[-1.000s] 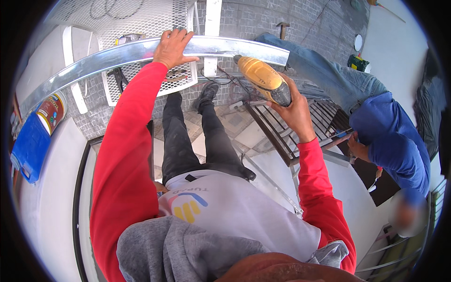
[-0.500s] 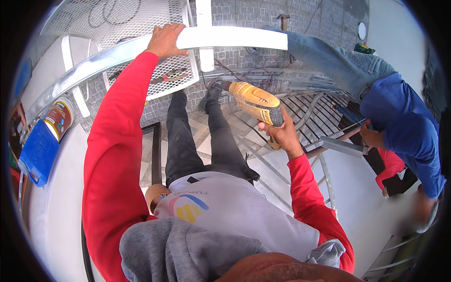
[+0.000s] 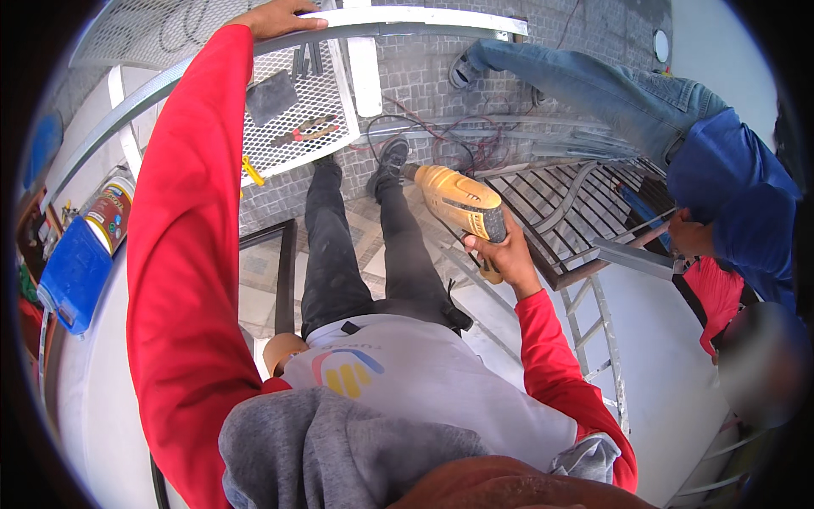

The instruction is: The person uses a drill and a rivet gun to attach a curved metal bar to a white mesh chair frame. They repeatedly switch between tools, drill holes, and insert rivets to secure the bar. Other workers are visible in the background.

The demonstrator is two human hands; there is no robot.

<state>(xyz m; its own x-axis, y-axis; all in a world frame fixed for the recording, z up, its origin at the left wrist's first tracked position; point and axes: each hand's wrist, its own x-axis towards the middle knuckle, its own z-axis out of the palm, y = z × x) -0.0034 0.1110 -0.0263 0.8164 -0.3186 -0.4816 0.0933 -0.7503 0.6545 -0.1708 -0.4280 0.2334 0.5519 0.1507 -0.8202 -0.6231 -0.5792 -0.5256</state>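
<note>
At the top of the view, my left hand (image 3: 281, 19) grips a long metal profile (image 3: 424, 16), thumb along its near side and fingers over it. The profile spans from the lower left to a cut end at the upper right, bent by the lens. My right hand (image 3: 510, 257) is closed round the handle of a yellow power drill (image 3: 458, 197), held in front of my right leg. The drill's nose points up and left, away from the profile. Below the profile, pliers with red handles (image 3: 305, 134) and a dark square plate (image 3: 272, 97) lie on a white mesh surface (image 3: 331, 89).
At right, a co-worker in a blue top (image 3: 733, 182) bends over beside a dark barred metal frame (image 3: 551, 204) and a ladder (image 3: 598, 327). Cables (image 3: 483, 144) trail across the paving. A blue jug (image 3: 75, 276) and a paint can (image 3: 110, 212) stand at left.
My left hand and the metal profile have risen toward the top of the view, uncovering more of the mesh surface. The drill stays in my right hand, slightly lower. The co-worker has shifted slightly.
</note>
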